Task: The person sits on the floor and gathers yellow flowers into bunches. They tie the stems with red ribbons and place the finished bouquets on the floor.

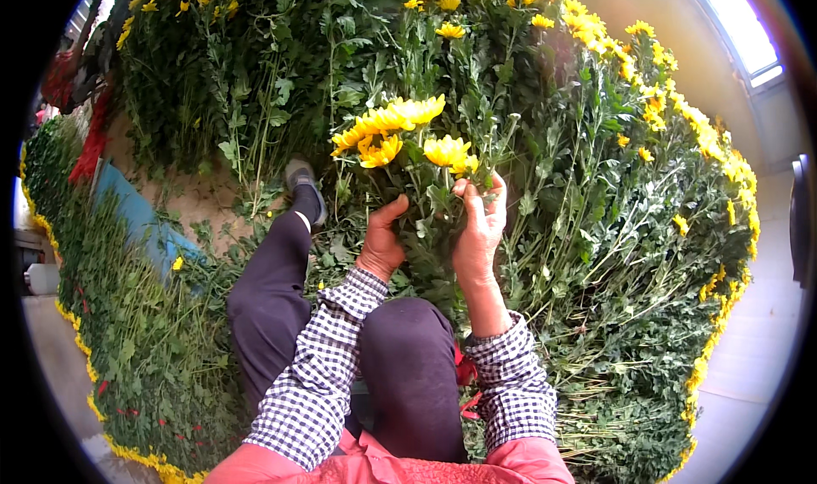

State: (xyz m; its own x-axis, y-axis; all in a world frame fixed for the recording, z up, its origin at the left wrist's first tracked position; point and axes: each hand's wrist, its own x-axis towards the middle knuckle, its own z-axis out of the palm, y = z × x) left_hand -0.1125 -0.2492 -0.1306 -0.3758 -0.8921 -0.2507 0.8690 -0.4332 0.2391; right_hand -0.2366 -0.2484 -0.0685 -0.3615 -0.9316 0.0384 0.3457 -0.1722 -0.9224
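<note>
A small bunch of yellow chrysanthemums [400, 131] on leafy green stems stands upright in front of me. My left hand [380, 239] is closed around the stems from the left, thumb up. From the right, my right hand [478, 224] pinches a stem just under the blooms. Both forearms wear checked black-and-white sleeves. My dark-trousered legs [281, 288] stretch out to the left below the bunch, ending in a grey shoe [304, 182].
Heaps of cut yellow flowers with green stems [630, 229] lie all around me, stacked at the right, top and lower left [128, 348]. A blue sheet [140, 220] and bare ground [191, 196] show at the left. Red ties [464, 373] lie by my right elbow.
</note>
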